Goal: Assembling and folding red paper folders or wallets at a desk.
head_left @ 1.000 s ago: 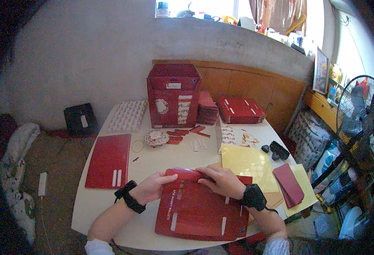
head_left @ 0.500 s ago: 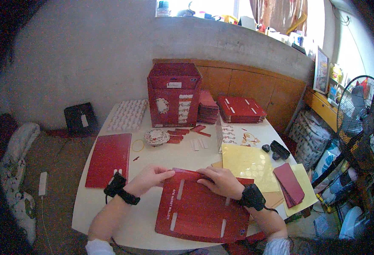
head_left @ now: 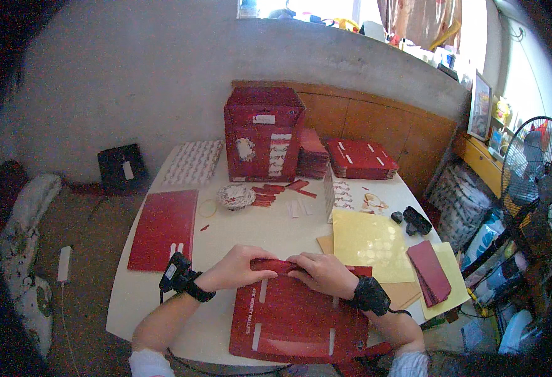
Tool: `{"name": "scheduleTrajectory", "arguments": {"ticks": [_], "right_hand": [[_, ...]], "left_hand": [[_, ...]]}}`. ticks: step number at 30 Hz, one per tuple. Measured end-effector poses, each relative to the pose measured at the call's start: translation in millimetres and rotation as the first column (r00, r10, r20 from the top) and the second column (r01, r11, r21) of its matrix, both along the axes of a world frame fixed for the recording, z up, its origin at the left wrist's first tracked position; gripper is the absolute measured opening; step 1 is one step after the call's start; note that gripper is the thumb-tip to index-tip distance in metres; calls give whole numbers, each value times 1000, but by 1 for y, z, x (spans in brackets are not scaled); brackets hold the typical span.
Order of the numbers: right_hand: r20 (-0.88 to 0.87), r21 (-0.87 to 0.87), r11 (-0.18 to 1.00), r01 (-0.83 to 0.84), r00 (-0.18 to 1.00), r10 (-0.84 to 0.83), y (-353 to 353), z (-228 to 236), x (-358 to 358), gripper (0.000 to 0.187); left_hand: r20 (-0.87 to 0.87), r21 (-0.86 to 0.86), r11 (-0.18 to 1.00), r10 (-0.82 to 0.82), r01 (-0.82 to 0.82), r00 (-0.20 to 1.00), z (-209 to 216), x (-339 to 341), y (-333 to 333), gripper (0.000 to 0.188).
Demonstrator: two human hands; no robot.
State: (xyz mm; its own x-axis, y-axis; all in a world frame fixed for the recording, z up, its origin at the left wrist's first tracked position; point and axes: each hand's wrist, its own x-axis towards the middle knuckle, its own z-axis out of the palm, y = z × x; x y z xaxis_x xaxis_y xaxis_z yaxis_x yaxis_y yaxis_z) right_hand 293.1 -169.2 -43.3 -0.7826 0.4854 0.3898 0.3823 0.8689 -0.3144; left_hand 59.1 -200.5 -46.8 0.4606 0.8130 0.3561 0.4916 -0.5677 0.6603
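Observation:
A narrow dark red folded paper piece [head_left: 275, 266] is pinched between my two hands, above the far edge of a printed red card sheet [head_left: 295, 314]. My left hand [head_left: 244, 266] grips its left end between thumb and fingers. At the other end my right hand [head_left: 322, 273] closes on it, its wrist over the card sheet. That sheet lies flat at the table's near side and has pale slots cut in it. My fingers partly hide the paper piece, so I cannot tell whether it is a wallet or a strip.
Red card sheets [head_left: 162, 235] lie at the left. Behind are a red display box [head_left: 265, 132], stacked red cards [head_left: 361, 157], a roll of white labels [head_left: 236, 196] and red strips [head_left: 266, 193]. Yellow sticker sheets [head_left: 373, 242] and maroon envelopes [head_left: 428, 273] lie right, near a fan [head_left: 533, 169].
Both hands have come closer together and turned the red paper piece, which now looks narrower and folded. The view has shifted slightly; the card sheet stays beneath.

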Motion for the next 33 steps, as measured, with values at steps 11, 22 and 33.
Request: {"name": "scheduleTrajectory", "arguments": {"ticks": [11,22,33], "right_hand": [[26,-350,936,-34,999,46,6,4,1,20],[19,-612,786,-86,992,123,18,20,18,30],[64,-481,876,-45,994,87,27,16,31,22]], "left_hand": [[-85,-236,970,35,-54,996,15,2,-8,25],[-13,-445,891,94,-90,996,15,-6,-3,24],[22,-387,919,90,-75,996,13,-26,5,23]]}}
